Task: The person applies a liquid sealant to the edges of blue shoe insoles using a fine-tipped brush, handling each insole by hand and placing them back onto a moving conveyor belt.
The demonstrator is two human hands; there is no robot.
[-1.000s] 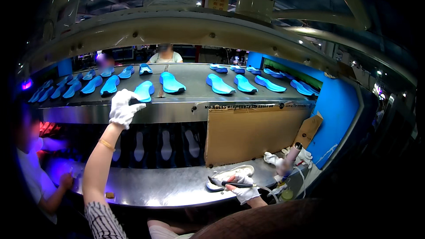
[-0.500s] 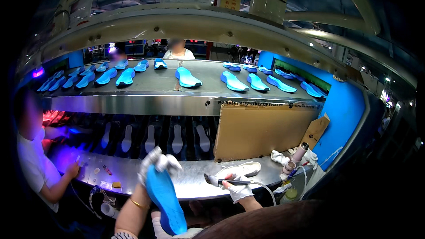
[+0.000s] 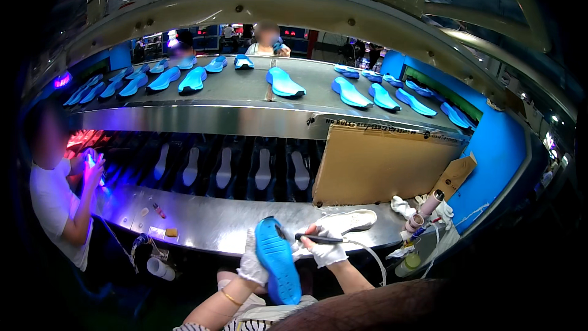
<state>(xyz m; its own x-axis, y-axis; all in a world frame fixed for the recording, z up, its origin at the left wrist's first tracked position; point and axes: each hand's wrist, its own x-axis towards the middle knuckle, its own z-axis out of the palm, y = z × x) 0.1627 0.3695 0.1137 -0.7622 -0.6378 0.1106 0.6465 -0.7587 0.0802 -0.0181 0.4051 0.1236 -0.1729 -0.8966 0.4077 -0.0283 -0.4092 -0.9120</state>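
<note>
My left hand (image 3: 251, 265), in a white glove, grips the edge of a blue shoe sole (image 3: 278, 263). The sole is tilted up in front of my lap, its toe or heel end away from me. A black-handled brush (image 3: 323, 239) with a pale hose at its rear end is held in my right hand (image 3: 331, 254), gloved in white with bare fingertips. Its dark bristles are at the upper part of the sole; whether they touch it I cannot tell. Just beyond my right hand, a white shoe (image 3: 358, 220) lies on the metal ledge (image 3: 214, 216).
Blue soles (image 3: 285, 83) rest on the upper belt (image 3: 245, 89). Grey soles (image 3: 263, 168) lie in the dark lower section. A cardboard sheet (image 3: 386, 165) leans at right, near thread spools (image 3: 432, 202) and a bottle (image 3: 408, 263). Someone in a white shirt (image 3: 58, 202) is at left.
My left hand has turned the sole and brought it rightward, toward the brush. The brush's bristles have come to the sole's upper part. The view has shifted, and the person at left has raised their hands.
</note>
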